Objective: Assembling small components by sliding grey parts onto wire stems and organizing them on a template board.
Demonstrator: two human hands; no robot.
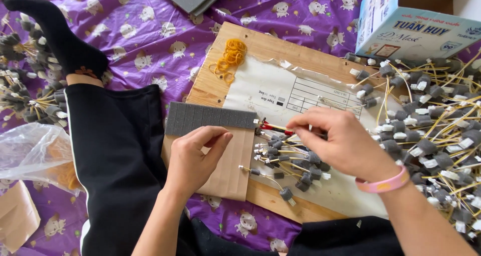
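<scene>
Worn on the head, looking steeply down and close over a wooden board (260, 48) on a purple cloth (150, 30), with left hand (193, 158) at six o'clock, right hand (340, 141) toward four, cardboard box (416, 28) at one.

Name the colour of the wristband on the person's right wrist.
Pink; the wristband shows best in the head view, the only view here.

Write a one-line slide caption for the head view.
Left hand rests on brown cardboard sheet below a grey foam strip; right hand sorts yellow wires with grey foam caps on a wooden board.
</scene>
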